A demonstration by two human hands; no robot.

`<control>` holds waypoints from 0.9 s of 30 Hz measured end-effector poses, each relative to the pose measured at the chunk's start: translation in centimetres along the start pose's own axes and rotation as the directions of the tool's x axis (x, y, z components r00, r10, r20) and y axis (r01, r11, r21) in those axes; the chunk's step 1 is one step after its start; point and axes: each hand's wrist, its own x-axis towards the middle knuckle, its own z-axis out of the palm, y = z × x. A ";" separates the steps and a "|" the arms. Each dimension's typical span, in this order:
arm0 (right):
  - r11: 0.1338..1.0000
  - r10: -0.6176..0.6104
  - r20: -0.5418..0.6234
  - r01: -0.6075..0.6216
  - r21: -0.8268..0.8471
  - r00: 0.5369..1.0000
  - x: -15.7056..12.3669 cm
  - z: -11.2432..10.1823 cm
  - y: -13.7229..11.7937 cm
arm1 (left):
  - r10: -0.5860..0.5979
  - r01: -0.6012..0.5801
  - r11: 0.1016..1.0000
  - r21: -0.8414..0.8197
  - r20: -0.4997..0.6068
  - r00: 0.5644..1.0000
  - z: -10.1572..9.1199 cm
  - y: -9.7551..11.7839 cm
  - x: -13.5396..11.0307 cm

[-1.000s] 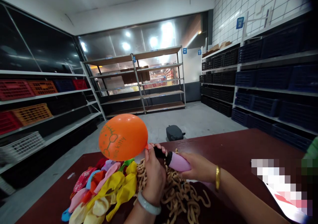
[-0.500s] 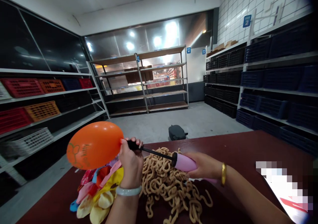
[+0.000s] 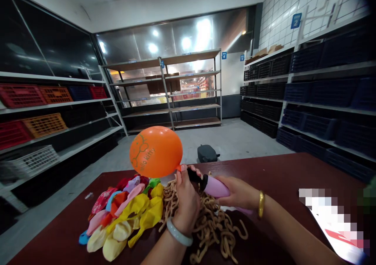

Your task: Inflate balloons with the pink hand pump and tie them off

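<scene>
An inflated orange balloon (image 3: 156,151) with a printed cartoon sits over the nozzle end of a pink and black hand pump (image 3: 216,186). My left hand (image 3: 188,194) is closed around the balloon's neck and the pump's black end. My right hand (image 3: 239,192) grips the pink barrel, whose black shaft is now hidden inside. Below both hands lies a heap of tan, curly, rope-like pieces (image 3: 217,222). To the left is a pile of flat, uninflated balloons (image 3: 132,210) in yellow, pink, red, blue and cream.
The dark red table (image 3: 273,171) carries everything; a blurred white item (image 3: 329,225) lies at its right. Beyond it, a dark grey bag (image 3: 207,153) rests on the floor. Shelves with crates (image 3: 44,126) line the left, and dark blue crates (image 3: 320,126) the right.
My left hand has moved right, toward my right hand, with the balloon. The pump's black shaft has slid into the pink barrel. The yellow balloons beneath are more exposed.
</scene>
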 end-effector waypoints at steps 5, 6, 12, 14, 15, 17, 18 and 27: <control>0.997 -0.017 0.025 0.015 0.081 1.000 0.0 0.1 -0.7 | 0.068 -0.068 0.998 -0.001 0.024 0.997 -0.5 2.3 1.7; 0.995 -0.022 0.039 0.018 0.100 0.999 0.0 0.0 -0.6 | 0.098 -0.098 0.995 0.000 0.020 0.995 -0.8 3.2 2.5; 0.998 0.004 0.112 -0.011 0.067 0.994 0.1 -0.5 1.0 | 0.220 -0.220 0.975 -0.013 -0.025 0.975 -3.4 8.6 6.5; 1.000 0.010 0.101 -0.012 0.021 0.995 0.1 -0.6 1.4 | 0.236 -0.236 0.972 -0.002 -0.020 0.972 -3.8 9.1 6.9; 1.000 0.009 0.088 -0.008 -0.013 0.996 0.1 -0.5 1.5 | 0.242 -0.242 0.970 0.002 -0.016 0.970 -3.8 9.0 6.8; 0.996 0.002 0.048 0.002 -0.093 0.999 0.1 -0.3 1.6 | 0.245 -0.245 0.970 0.000 -0.009 0.970 -3.4 8.3 6.5; 0.991 -0.005 0.029 0.009 -0.131 1.000 0.2 -0.2 1.5 | 0.236 -0.236 0.972 -0.008 -0.005 0.972 -3.1 7.8 6.2; 0.987 -0.050 -0.080 0.037 -0.155 0.996 0.1 0.6 0.2 | 0.043 -0.042 0.999 -0.018 0.065 0.997 -0.2 1.3 1.0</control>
